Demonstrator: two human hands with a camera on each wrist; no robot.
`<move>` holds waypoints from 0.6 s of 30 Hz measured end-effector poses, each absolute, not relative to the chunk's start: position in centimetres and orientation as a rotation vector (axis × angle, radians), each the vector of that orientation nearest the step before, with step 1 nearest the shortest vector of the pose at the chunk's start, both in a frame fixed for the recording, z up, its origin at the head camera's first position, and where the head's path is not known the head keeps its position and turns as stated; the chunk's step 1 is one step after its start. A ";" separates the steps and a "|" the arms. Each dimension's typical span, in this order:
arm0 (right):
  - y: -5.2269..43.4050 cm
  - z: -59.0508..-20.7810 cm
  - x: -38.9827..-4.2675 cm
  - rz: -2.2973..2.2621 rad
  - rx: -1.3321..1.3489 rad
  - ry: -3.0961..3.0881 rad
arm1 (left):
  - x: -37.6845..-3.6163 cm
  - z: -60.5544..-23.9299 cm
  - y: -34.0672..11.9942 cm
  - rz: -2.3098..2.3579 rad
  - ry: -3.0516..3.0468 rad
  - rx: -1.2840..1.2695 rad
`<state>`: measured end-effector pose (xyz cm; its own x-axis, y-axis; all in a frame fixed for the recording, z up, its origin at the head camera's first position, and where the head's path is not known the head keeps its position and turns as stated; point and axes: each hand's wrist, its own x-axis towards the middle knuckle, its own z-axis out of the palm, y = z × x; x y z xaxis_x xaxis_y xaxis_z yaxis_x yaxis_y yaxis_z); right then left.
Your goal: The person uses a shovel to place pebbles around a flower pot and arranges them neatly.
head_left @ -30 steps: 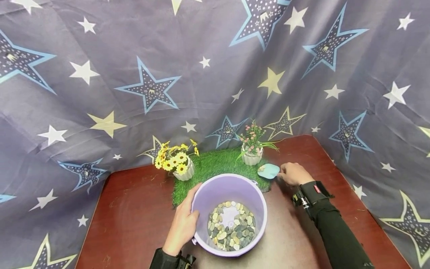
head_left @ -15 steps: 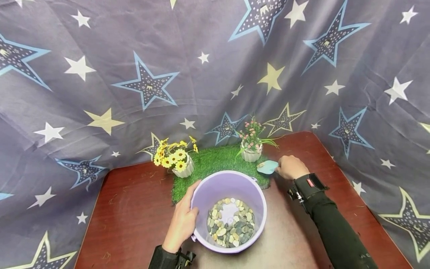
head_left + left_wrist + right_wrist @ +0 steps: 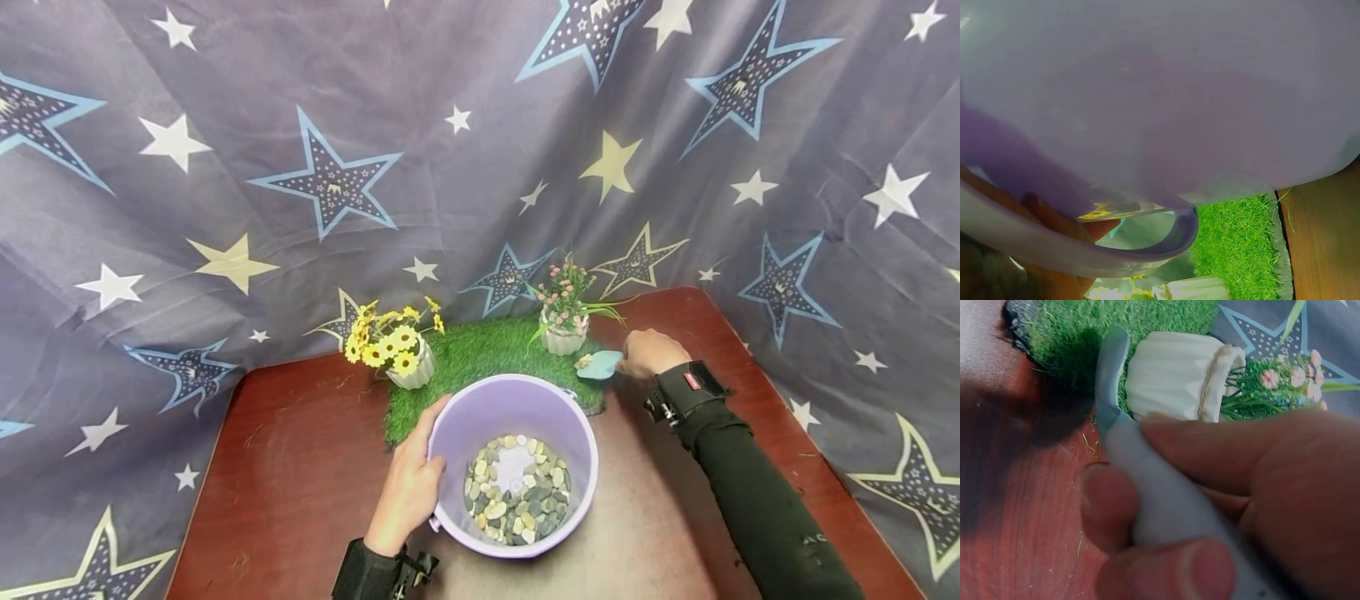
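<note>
Scoop (image 3: 600, 365) carrying pebbles, gripped by the right hand (image 3: 648, 353), hovers beside the pink-flower pot (image 3: 564, 337). Left hand (image 3: 408, 492) clasps the purple bucket (image 3: 457, 417) rim nearby on the grass mat (image 3: 480, 354).

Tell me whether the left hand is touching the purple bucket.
Touching. The head view shows the left hand gripping the rim of the purple bucket, thumb inside the wall; the left wrist view shows fingers against the wall.
</note>
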<state>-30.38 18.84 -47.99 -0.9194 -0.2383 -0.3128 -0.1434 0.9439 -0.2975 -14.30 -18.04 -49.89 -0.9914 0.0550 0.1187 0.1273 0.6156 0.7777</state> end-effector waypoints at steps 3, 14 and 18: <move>19.1 -47.9 -30.5 -0.385 -0.264 2.736 | -14.4 -49.8 -18.0 -1.336 -2.751 -0.158; 19.7 -49.2 -29.0 -0.467 -0.298 2.817 | -14.5 -50.0 -18.1 -1.337 -2.751 -0.150; 20.0 -50.2 -27.8 -0.510 -0.299 2.840 | -14.5 -49.9 -18.2 -1.351 -2.752 -0.143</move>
